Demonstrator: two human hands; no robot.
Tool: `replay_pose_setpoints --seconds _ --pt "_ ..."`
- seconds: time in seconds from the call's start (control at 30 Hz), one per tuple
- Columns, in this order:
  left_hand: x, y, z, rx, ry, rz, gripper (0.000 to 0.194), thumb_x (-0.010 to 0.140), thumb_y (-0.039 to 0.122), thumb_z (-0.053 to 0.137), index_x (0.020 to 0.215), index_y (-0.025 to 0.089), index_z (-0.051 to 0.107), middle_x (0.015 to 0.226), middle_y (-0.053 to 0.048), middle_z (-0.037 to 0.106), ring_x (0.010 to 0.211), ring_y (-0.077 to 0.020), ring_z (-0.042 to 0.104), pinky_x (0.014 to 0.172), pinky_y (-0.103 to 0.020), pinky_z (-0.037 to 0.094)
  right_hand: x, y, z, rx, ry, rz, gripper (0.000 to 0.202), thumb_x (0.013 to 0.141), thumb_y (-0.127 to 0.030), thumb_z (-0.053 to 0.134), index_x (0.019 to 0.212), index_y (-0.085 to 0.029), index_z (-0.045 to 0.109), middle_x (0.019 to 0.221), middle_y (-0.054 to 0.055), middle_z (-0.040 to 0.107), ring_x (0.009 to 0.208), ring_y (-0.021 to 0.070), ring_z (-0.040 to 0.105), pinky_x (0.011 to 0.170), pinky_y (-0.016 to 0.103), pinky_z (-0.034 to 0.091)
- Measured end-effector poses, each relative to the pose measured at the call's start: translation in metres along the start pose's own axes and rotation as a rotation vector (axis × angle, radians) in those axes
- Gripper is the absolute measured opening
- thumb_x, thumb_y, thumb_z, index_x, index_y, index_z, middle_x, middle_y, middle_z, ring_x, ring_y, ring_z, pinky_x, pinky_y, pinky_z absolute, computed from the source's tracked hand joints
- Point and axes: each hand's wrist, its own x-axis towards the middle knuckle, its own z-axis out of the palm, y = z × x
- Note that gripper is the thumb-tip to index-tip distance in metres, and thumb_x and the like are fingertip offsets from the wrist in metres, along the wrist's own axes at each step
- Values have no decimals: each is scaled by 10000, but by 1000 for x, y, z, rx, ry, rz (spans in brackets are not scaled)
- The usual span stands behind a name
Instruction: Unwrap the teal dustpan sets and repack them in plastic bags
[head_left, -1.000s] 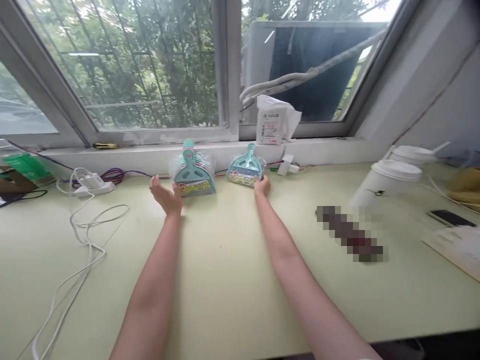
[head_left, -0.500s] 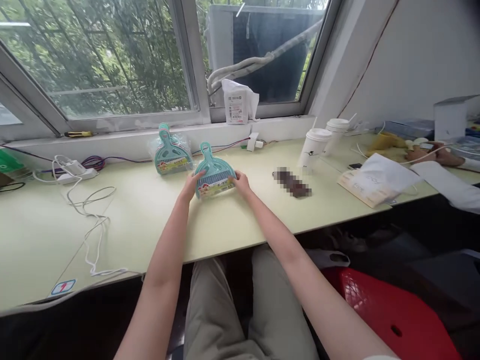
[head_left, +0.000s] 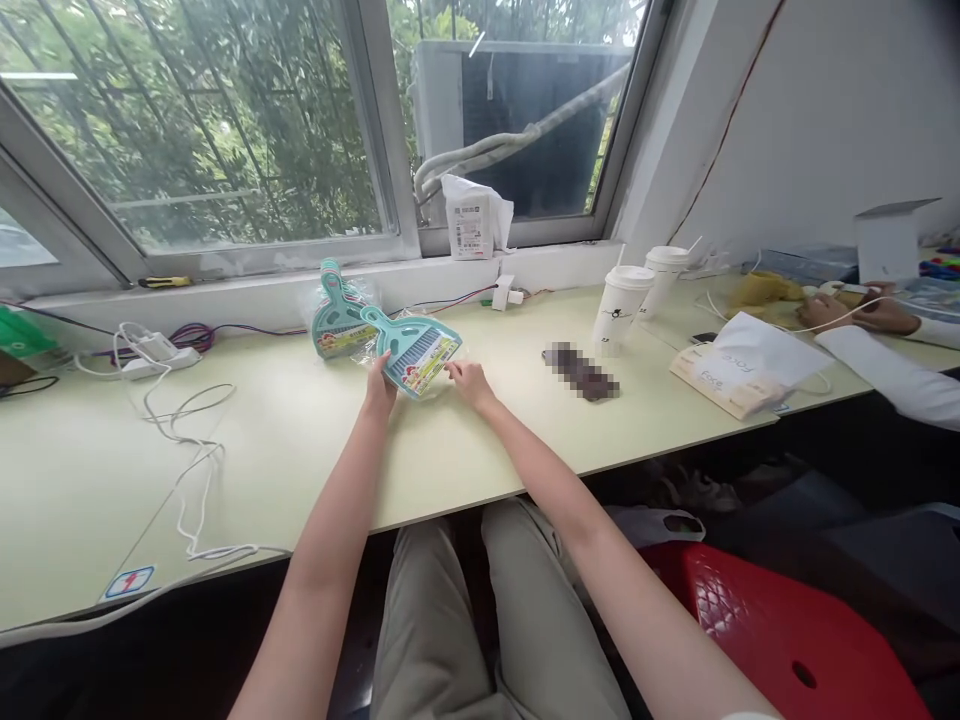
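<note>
Our left hand [head_left: 379, 385] grips the near left edge of the wrapped teal dustpan set [head_left: 415, 355], fingers curled under it and thumb on top, while our right hand [head_left: 470, 381] pinches the clear wrapping at its right corner with fingers loosely bent. We hold the set tilted, handle pointing up and left, just above the pale green table [head_left: 315, 450], well in from the front edge. Just behind it, close to touching, the second dustpan pack [head_left: 335, 318] leans toward the windowsill [head_left: 262, 285]. To our left the white cable [head_left: 187, 450] loops across the table toward its front edge; between that and our arms the surface lies bare. To our right two lidded paper cups [head_left: 622, 310] stand near the wall, their contents hidden, and beyond them a white bag [head_left: 750, 360] lies flat on a box. A co-worker's hand [head_left: 832, 310] rests further along. A paper packet [head_left: 472, 218] stands on the sill.
</note>
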Motion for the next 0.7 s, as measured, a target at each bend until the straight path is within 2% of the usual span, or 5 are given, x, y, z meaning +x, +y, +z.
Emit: replay_pose_setpoints --seconds 0.17,0.3,0.43,0.57,0.7 --pt "-4 -2 3 65 -117 -55 265 870 290 524 1093 173 608 1057 -65 703 1033 -210 657 884 -362 548 10 11 -4 80 114 119 81 856 -273 623 878 -195 615 687 -39 656 578 115 606 742 274 521" --pt "-7 5 -5 231 -324 -131 389 811 319 663 1181 216 602 1099 -58 693 972 -193 672 883 -364 550 16 16 -7 290 260 202 181 751 -222 716 843 -197 562 838 -3 700 800 130 667 836 273 531" --pt "-8 14 -18 416 -414 -187 398 764 371 754 1099 178 659 1054 -93 704 915 -198 688 890 -364 558 20 18 -13 442 208 215 294 721 -200 750 904 -213 519 841 -13 706 798 130 675 854 318 552" --pt "-13 17 -23 446 -378 -244 360 770 372 755 1041 150 672 901 -99 709 870 -214 700 859 -377 575 18 13 -17 516 152 291 380 705 -97 752 964 -218 501 761 -34 701 721 138 676 766 352 601" --pt "-16 22 -22 414 -183 -81 363 815 396 694 1061 131 658 847 -103 689 822 -216 695 801 -387 583 13 5 -20 575 95 272 375 700 -53 749 976 -200 542 750 -17 721 730 155 695 773 380 620"
